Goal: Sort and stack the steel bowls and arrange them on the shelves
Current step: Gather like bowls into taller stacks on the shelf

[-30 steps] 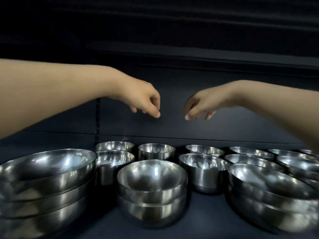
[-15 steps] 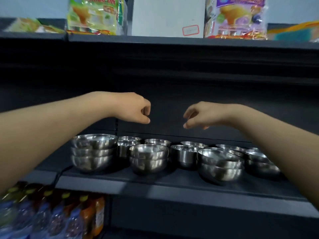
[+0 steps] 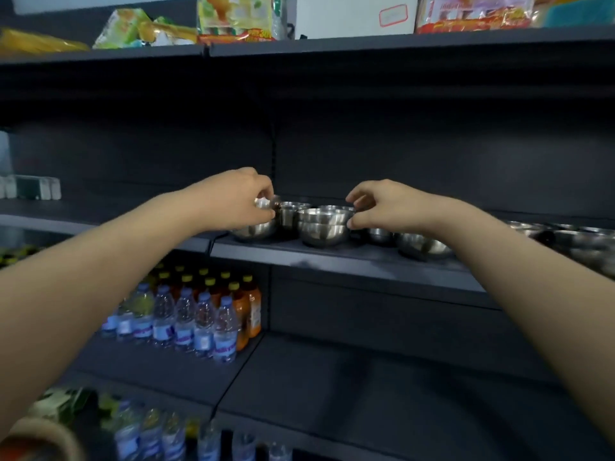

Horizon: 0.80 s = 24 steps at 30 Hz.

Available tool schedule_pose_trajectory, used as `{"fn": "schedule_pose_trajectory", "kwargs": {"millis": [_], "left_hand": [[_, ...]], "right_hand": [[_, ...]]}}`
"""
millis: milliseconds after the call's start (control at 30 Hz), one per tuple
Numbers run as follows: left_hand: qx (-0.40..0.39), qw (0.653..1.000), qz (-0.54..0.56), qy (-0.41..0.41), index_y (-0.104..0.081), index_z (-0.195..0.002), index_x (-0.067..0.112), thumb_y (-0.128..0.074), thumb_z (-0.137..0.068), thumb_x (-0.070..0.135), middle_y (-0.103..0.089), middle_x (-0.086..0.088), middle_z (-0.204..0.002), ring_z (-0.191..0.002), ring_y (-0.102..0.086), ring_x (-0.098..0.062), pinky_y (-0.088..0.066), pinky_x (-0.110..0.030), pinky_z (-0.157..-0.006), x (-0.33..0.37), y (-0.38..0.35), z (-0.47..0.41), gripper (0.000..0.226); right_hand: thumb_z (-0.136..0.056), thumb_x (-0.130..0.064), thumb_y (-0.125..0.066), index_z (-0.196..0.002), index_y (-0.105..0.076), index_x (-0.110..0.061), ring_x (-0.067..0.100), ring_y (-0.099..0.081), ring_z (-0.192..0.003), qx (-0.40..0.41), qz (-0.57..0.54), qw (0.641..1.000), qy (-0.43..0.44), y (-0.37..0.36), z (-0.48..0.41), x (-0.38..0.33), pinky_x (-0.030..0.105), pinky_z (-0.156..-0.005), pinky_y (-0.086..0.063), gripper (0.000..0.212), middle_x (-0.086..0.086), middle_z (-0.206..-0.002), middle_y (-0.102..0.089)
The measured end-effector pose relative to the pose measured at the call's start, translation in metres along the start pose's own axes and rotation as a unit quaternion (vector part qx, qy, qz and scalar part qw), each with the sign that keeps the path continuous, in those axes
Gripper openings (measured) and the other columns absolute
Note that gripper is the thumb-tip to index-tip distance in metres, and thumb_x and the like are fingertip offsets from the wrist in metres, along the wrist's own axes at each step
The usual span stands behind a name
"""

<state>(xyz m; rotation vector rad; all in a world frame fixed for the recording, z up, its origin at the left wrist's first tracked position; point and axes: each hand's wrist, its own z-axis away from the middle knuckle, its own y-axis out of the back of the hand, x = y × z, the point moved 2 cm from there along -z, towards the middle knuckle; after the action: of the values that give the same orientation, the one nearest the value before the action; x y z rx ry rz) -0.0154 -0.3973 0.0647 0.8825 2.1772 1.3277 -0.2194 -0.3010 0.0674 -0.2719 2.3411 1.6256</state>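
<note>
Several steel bowls stand on the dark middle shelf (image 3: pixel 332 257). A large stack (image 3: pixel 256 231) is at the left, a two-bowl stack (image 3: pixel 322 224) in the middle, and small bowls (image 3: pixel 290 211) behind them. More bowls (image 3: pixel 422 248) run off to the right, blurred at the far right (image 3: pixel 579 241). My left hand (image 3: pixel 236 194) hovers in front of the left stack with loosely curled fingers, and I see nothing gripped in it. My right hand (image 3: pixel 382 204) hovers just right of the middle stack, thumb and fingers loosely bent and empty.
The shelf above carries snack packets (image 3: pixel 233 18) and a white box (image 3: pixel 352 13). Water and orange drink bottles (image 3: pixel 186 321) fill the left of the lower shelf; its right part (image 3: pixel 382 377) is bare. More bottles (image 3: pixel 149 434) stand at the bottom left.
The view has pulled well back from the bowls, so the whole shelving now shows. Both hands stay raised and empty, now lower against the bowl row.
</note>
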Motion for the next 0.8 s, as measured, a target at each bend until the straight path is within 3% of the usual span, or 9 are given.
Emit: {"fn": "schedule_pose_trajectory", "kwargs": {"millis": [133, 533, 700, 800], "left_hand": [[0.003, 1.0, 0.0, 0.009, -0.05, -0.126, 0.019, -0.052, -0.091, 0.039, -0.047, -0.002, -0.125, -0.103, -0.05, -0.018, -0.045, -0.03, -0.085, -0.014, -0.016, 0.028, 0.041], [-0.027, 0.999, 0.02, 0.015, -0.047, -0.13, 0.017, -0.051, -0.092, 0.04, -0.047, -0.005, -0.128, -0.117, -0.047, -0.02, -0.043, -0.035, -0.096, -0.12, -0.054, 0.038, 0.045], [-0.021, 0.998, 0.063, 0.017, -0.047, -0.129, 0.015, -0.055, -0.091, 0.038, -0.048, -0.005, -0.127, -0.116, -0.048, -0.02, -0.041, -0.031, -0.095, -0.155, -0.062, 0.025, 0.046], [-0.027, 0.996, 0.083, 0.025, -0.048, -0.128, 0.013, -0.057, -0.09, 0.036, -0.049, -0.006, -0.127, -0.113, -0.05, -0.021, -0.041, -0.029, -0.093, -0.168, -0.068, 0.008, 0.046]], "right_hand": [[-0.088, -0.027, -0.061, -0.132, -0.049, -0.015, 0.021, -0.052, -0.115, 0.007, 0.031, 0.999, 0.0, -0.034, 0.008, -0.013, 0.035, -0.096, -0.045, 0.047, 0.005, -0.132, -0.053], [-0.089, -0.03, -0.061, -0.137, -0.045, -0.012, 0.019, -0.047, -0.125, 0.033, -0.001, 0.997, -0.071, -0.1, -0.031, -0.049, 0.022, -0.087, -0.034, 0.054, 0.006, -0.139, -0.049], [-0.085, -0.033, -0.067, -0.134, -0.047, -0.013, 0.02, -0.056, -0.111, 0.043, -0.04, 0.994, -0.095, -0.116, -0.055, -0.062, 0.024, -0.083, -0.039, 0.057, 0.006, -0.13, -0.053], [-0.083, -0.033, -0.07, -0.133, -0.048, -0.013, 0.021, -0.054, -0.113, 0.054, -0.066, 0.99, -0.108, -0.12, -0.076, -0.065, 0.031, -0.09, -0.046, 0.058, 0.006, -0.129, -0.052]]}}
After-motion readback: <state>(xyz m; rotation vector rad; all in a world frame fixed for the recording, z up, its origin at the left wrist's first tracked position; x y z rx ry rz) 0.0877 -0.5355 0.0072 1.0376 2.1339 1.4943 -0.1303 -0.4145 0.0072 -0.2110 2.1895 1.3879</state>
